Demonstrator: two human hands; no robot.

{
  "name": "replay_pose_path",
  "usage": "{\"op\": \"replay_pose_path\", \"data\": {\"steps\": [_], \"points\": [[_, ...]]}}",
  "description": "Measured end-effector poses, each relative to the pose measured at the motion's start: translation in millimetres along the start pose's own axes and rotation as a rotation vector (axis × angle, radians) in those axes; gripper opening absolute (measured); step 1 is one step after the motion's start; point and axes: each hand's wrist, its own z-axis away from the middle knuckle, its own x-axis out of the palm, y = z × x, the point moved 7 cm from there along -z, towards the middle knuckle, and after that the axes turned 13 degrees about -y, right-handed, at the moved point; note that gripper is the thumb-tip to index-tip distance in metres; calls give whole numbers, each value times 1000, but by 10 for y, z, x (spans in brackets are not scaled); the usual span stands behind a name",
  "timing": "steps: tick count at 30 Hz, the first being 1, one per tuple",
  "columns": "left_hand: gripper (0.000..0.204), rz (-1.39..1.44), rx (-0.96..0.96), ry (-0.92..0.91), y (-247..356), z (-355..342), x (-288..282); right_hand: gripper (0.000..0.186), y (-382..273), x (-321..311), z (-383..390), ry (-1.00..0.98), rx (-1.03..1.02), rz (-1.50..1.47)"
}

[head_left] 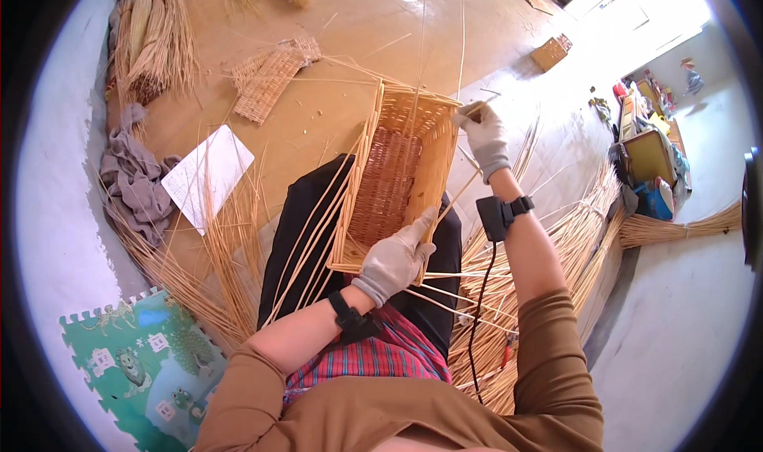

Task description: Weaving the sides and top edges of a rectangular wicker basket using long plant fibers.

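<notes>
A rectangular wicker basket [436, 146] with pale walls and a reddish-brown woven bottom rests tilted across my lap, its opening facing me. My left hand [397, 261], in a pale work glove, grips the near right part of its rim, fingers against the wall. At the far right corner, my gloved right hand [484, 136] is closed with curled fingers, pinching what looks like a thin wicker strand. Loose strand ends [306, 265] stick out from the basket's left and near sides. Long thin strands also rise from its far edge.
Bundles of wicker strands [564, 237] lie on my right, with more strands [226, 285] on my left. Woven pieces [270, 86], a written sheet [208, 178], a grey cloth [135, 178] and a green foam mat [147, 365] surround me. A small woven box [550, 53] stands farther off.
</notes>
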Motion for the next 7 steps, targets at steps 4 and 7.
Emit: {"op": "replay_pose_path", "data": {"steps": [4,7], "points": [[66,45,-42,-23,1,59,-101,22,-332,-18,286,15,8,234],[70,57,42,25,9,30,-63,26,-497,74,485,21,-294,474]]}}
